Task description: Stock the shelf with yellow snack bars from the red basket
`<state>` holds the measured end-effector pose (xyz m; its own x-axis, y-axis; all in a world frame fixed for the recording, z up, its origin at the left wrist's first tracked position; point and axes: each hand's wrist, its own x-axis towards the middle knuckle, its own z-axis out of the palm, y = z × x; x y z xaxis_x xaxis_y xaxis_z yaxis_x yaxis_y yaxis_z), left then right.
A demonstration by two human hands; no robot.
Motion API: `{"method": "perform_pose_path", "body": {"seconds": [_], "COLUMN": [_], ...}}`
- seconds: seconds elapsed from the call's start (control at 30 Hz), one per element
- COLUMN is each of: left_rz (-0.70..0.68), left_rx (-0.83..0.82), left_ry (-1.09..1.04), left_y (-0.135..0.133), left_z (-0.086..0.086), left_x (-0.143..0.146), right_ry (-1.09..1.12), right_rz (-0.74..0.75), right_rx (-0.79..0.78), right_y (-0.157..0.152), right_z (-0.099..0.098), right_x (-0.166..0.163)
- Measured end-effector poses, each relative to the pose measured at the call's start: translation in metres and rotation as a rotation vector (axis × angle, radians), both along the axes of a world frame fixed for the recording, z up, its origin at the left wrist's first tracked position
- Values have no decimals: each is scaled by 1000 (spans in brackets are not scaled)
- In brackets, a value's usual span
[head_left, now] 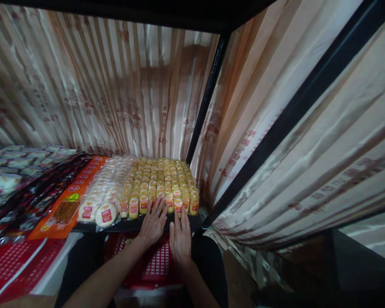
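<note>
Rows of small yellow packaged cakes (160, 175) with red-and-white labels stand side by side on a dark shelf (128, 224). My left hand (154, 222) lies against the front row, fingers stretched out and slightly spread over the wrappers. Just to its right, my right hand (180, 237) is flat too, its fingertips on the lower front of the packs. Neither hand grips a pack. Left of the cakes are stacked round white packaged cakes (106, 215) in clear wrap, also with red labels.
An orange snack packet (67, 207) and dark packets (25, 201) lie farther left. A red basket (157, 259) sits below the shelf between my knees, another red basket (16, 261) at left. Black frame posts (208, 98) and pleated curtains (141, 85) close off the back and right.
</note>
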<state>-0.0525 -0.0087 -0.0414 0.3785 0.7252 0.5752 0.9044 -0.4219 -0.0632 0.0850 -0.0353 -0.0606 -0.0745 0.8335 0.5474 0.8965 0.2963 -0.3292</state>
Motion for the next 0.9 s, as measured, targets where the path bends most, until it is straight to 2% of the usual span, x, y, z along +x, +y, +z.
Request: {"method": "perform_pose_path", "body": {"seconds": [0.3,0.9], "left_rz": [-1,-11], "left_rx": [8,-11], "left_ry": [-22,-44], "left_y": [2,5], "left_z": [-1,2], "left_x": [3,9], "right_ry": [88,126], "right_rz": [17,50], "right_rx": [11,37], "right_y": [3,12], "right_z": [-5,-6], "right_x": [4,10]}}
